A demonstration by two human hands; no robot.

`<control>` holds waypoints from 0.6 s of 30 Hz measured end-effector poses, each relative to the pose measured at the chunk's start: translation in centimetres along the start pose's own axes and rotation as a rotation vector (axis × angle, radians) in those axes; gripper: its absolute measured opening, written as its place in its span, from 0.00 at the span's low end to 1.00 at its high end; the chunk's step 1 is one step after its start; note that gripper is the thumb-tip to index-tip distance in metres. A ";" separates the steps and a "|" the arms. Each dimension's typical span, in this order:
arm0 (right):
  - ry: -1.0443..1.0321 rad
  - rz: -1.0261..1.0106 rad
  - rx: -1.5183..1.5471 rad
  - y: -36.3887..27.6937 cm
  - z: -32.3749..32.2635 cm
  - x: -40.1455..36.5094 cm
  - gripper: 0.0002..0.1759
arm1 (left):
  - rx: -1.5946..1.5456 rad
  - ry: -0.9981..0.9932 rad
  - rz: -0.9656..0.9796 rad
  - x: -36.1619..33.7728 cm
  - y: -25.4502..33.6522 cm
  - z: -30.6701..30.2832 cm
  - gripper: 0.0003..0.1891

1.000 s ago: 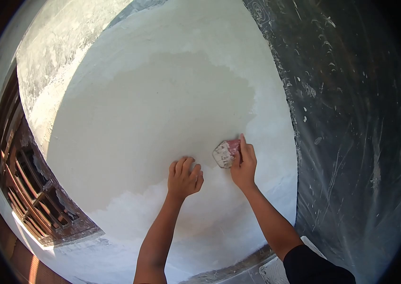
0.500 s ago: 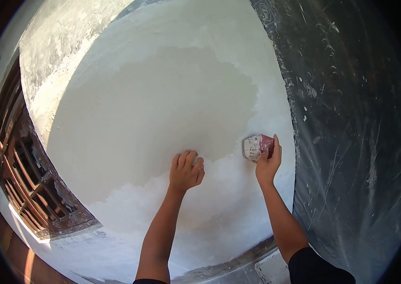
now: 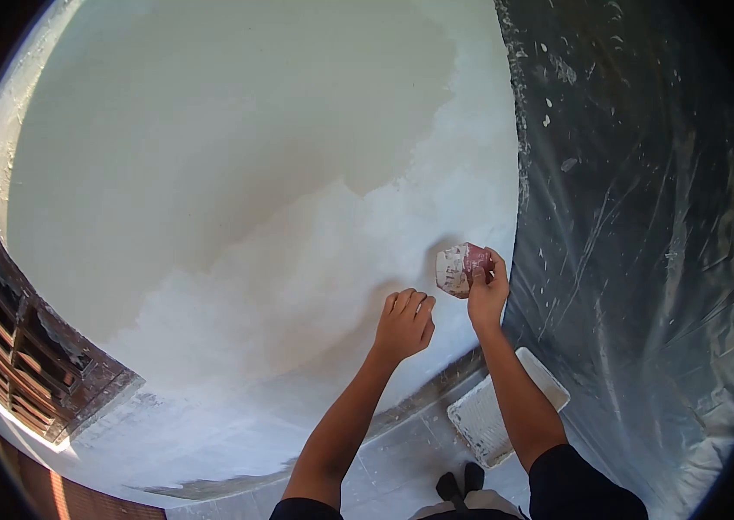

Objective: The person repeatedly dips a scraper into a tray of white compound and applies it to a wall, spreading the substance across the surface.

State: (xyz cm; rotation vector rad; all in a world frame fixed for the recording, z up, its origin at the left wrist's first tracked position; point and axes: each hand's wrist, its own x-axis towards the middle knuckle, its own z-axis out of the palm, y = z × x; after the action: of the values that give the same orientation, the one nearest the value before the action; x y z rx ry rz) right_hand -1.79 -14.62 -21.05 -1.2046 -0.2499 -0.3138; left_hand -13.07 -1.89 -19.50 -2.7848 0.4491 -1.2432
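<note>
A wall fills most of the view, grey-green above and whitish below. My right hand holds a small red block with a white-smeared left part, near the wall's right edge. To its left, my left hand is closed in front of the whitish part, its fingers curled. What it holds, if anything, is hidden behind the fingers.
Dark plastic sheeting with white spatters hangs on the right. A white-smeared tray lies on the floor near my feet. A brown wooden window grille is at the left.
The view has tilted down, showing more floor, the tray and my feet. My left hand has moved right and lower on the wall, closer to my right hand, which still holds the block.
</note>
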 end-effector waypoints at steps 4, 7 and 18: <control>0.026 0.070 -0.171 4.0 -3.6 -3.7 0.18 | -0.154 -0.083 -0.072 -4.5 3.4 3.8 0.17; -0.008 0.119 -0.319 7.4 -7.8 -5.7 0.16 | -0.291 -0.183 -0.166 -7.7 6.2 5.9 0.17; -0.069 0.367 -0.651 13.1 -21.2 -8.3 0.13 | -0.433 -0.438 -0.386 -15.4 14.6 13.0 0.20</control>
State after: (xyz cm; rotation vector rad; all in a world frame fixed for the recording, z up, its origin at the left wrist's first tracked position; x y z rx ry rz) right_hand -4.20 -29.45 -42.63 -1.8729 0.0278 -0.0235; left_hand -16.78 -12.27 -41.83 -3.5111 0.1621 -0.5757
